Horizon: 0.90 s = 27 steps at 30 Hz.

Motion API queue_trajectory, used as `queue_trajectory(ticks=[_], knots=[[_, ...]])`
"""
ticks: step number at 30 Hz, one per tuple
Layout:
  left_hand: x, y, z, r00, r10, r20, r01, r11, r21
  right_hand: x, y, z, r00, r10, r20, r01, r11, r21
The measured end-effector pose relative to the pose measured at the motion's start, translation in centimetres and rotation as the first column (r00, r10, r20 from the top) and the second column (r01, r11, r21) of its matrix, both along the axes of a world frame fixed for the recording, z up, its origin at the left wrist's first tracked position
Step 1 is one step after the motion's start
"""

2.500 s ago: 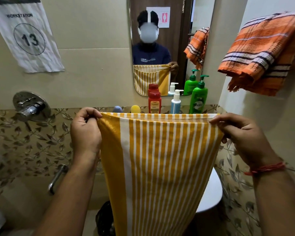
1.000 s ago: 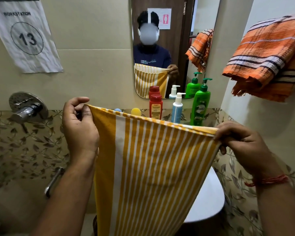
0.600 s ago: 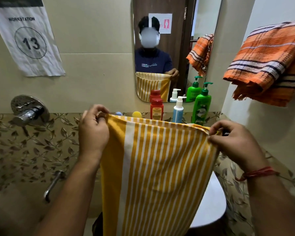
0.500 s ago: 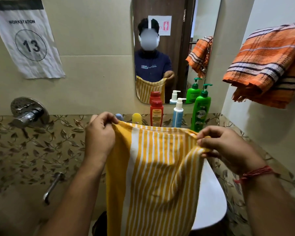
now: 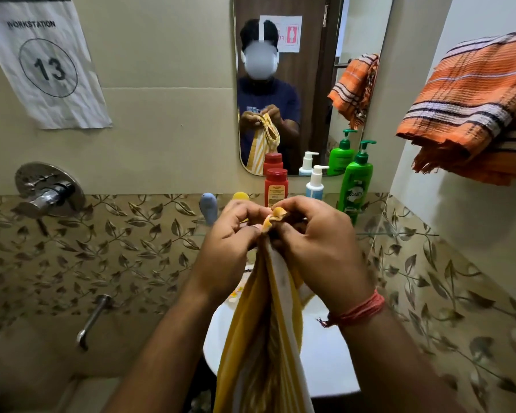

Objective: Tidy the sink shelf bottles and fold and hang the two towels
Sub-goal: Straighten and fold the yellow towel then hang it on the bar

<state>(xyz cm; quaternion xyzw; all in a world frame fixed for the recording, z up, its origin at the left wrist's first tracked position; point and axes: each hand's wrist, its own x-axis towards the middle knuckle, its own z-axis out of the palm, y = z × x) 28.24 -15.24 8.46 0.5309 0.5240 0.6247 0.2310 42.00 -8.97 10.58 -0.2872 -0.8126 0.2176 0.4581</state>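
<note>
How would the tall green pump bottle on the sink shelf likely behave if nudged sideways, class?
The green pump bottle is tall and narrow, so it probably tips rather than slides. Its smooth plastic may be slippery. It could knock the white pump bottle close beside it.

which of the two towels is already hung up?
The orange striped towel, draped high on the right wall. The yellow striped towel is not: the left hand and right hand pinch its top corners together above the sink.
</note>
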Motion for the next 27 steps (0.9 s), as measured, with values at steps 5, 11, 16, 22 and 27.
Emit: queue_trajectory(ticks=[5,11,16,22,27], knots=[[-0.4,-0.6,-0.6,0.999,-0.048,0.007,0.048,0.999,0.023,-0.4,0.3,0.0,0.952,-0.256,0.170,0.173,0.904,0.390],[-0.5,-0.4,-0.8,0.996,-0.016,0.083,0.014,1.000,0.025,-0.2,0.9,-0.3,0.976,-0.092,0.199,0.035,0.961,0.274],[-0.2,-0.2,-0.8,0.990,0.029,0.135,-0.033,0.999,0.030,0.1,0.9,-0.8,0.985,-0.038,0.167,-0.003,0.971,0.237],[-0.3,0.0,-0.9,0.991,0.091,0.098,-0.093,0.996,0.019,0.8,0.8,-0.2,0.986,0.069,0.151,-0.077,0.996,0.042],[-0.2,0.1,-1.2,0.988,0.118,0.100,-0.124,0.991,0.057,1.1,0.8,-0.1,0.997,0.066,0.032,-0.070,0.989,0.127]])
